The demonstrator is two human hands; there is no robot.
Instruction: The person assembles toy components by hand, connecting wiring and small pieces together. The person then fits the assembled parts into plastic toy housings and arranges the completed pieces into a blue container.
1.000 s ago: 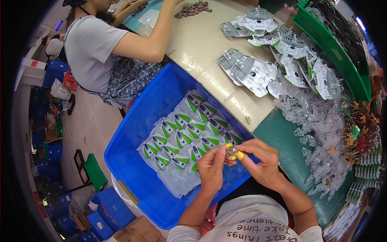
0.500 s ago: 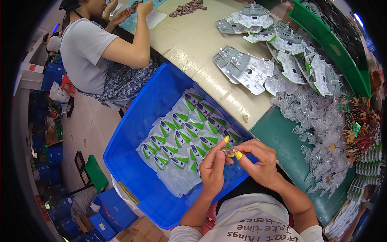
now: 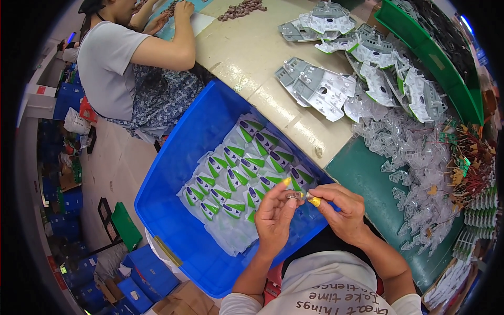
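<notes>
Over the near right corner of a blue bin (image 3: 173,131), my left hand (image 3: 274,215) pinches a small clear plastic piece (image 3: 295,195) between thumb and fingers. Its index finger, with a yellow fingertip cover, points up and away. My right hand (image 3: 341,210) is closed just right of the piece, its yellow-covered fingertips pressed together. Whatever those fingertips grip is too small to make out. Below my hands, rows of green, white and purple plastic shells (image 3: 237,179) lie in the bin on translucent wrapping.
Right of me, a green surface (image 3: 362,168) carries a heap of clear plastic parts (image 3: 420,178) and thin red wires (image 3: 470,170). Grey-and-white shells (image 3: 317,90) lie on the cream table (image 3: 247,68), beside a green crate (image 3: 433,58). A co-worker (image 3: 118,73) sits at the far left.
My left hand has shifted slightly left, its index finger swinging away from the clear piece. My right hand has drawn a little to the right, its fingertips now closer together.
</notes>
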